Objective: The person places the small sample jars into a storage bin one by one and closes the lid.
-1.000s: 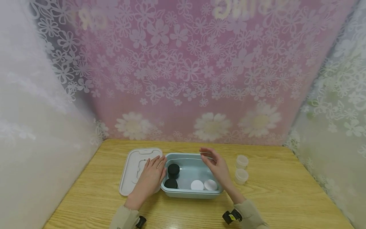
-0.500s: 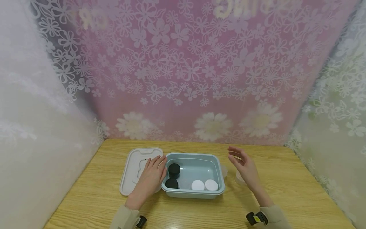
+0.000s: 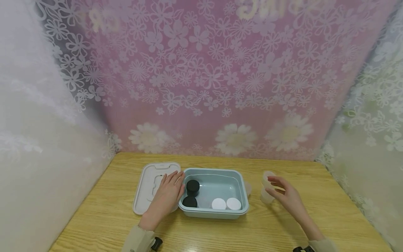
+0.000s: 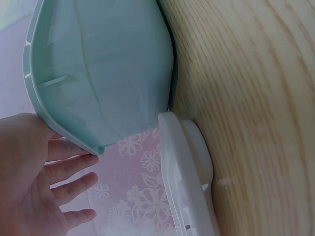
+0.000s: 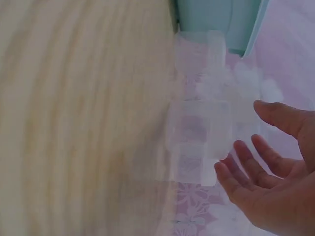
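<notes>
My left hand (image 3: 166, 196) touches the left rim of a light blue plastic bin (image 3: 214, 212), its fingers straight and lying along the outside of the rim in the left wrist view. Inside the bin, black round jars (image 3: 192, 187) sit at the left and white-topped round jars (image 3: 218, 203) at the front right. My right hand (image 3: 288, 196) hovers right beside two small translucent lidded jars (image 3: 267, 197). In the right wrist view its thumb and fingers are spread, with a gap between them and the nearest jar (image 5: 199, 128).
A white lid (image 3: 143, 192) lies on the wooden table (image 3: 104, 217) left of the bin, partly under my left hand. Another translucent jar (image 3: 248, 189) stands close against the bin's right side. Flowered cloth (image 3: 201, 87) hangs behind and at the sides.
My right hand has moved from over the bin's right side out to the translucent jars, and lower. My left hand has stayed at the bin's left rim. The jars inside have not moved.
</notes>
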A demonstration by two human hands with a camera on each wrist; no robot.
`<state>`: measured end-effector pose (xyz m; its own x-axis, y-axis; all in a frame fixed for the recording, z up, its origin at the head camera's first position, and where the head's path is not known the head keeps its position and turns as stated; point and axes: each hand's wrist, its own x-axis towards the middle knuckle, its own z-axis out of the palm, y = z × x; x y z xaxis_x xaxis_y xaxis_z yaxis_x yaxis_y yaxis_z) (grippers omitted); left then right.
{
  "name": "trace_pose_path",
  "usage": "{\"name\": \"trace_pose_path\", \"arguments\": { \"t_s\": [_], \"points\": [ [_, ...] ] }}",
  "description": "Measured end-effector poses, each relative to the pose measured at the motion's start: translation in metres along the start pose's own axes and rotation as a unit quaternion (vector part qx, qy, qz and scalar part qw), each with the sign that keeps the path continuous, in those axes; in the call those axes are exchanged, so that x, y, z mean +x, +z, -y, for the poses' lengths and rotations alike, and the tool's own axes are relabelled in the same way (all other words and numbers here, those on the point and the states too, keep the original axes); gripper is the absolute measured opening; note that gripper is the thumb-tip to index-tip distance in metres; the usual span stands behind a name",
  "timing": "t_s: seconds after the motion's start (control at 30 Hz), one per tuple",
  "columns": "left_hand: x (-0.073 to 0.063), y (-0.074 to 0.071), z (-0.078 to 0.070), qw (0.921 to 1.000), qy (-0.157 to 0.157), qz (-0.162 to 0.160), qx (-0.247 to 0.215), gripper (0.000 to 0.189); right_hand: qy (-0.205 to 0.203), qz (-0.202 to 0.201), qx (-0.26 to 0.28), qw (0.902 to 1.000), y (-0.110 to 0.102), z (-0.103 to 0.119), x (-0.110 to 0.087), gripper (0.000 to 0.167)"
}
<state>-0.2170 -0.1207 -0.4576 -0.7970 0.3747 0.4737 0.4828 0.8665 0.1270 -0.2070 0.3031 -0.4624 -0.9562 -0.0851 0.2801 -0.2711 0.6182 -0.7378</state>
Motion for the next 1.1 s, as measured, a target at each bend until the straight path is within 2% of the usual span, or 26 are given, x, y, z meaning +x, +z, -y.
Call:
{"name": "trace_pose_path", "arguments": {
  "t_s": [0.3,0.57,1.1],
  "points": [
    [-0.001,0.002,0.002,1.0000,-0.001,0.002,0.002,0.041,0.058,0.055,-0.006,0.9968,0.000,-0.007,-0.006,0.063],
    [-0.001,0.000,0.001,1.0000,-0.004,0.007,0.002,0.041,0.098,0.062,-0.018,0.9931,0.002,-0.004,-0.001,0.064],
    [0.000,0.000,0.001,0.9999,-0.003,0.010,0.002,0.041,0.063,0.011,-0.010,0.9979,0.000,0.033,0.008,0.063]
  ]
}}
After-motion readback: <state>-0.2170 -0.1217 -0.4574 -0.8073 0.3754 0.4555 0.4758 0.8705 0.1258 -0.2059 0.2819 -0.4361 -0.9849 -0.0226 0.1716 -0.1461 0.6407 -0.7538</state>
